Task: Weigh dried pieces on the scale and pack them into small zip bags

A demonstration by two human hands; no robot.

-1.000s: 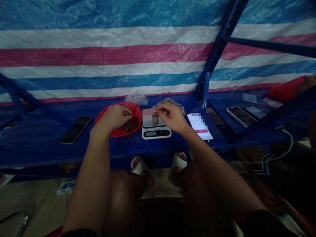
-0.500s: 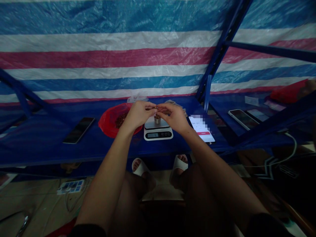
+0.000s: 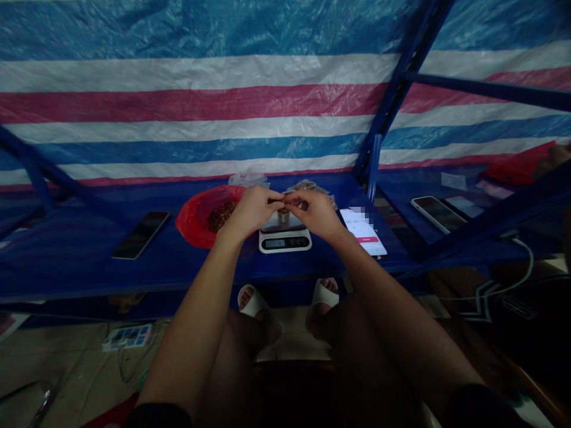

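Metal cup point(image 3: 283, 217) sits on digital scale point(image 3: 284, 242) beside red bag point(image 3: 191, 223).

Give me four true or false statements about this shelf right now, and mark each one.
The left hand and right hand meet above the digital kitchen scale. True.

A small metal cup stands on the scale. True.

The brown pieces lie to the right of the scale. False: they lie in red plastic to its left.

The phone to the right of the scale lies face down. False: it lies with its lit screen facing up.
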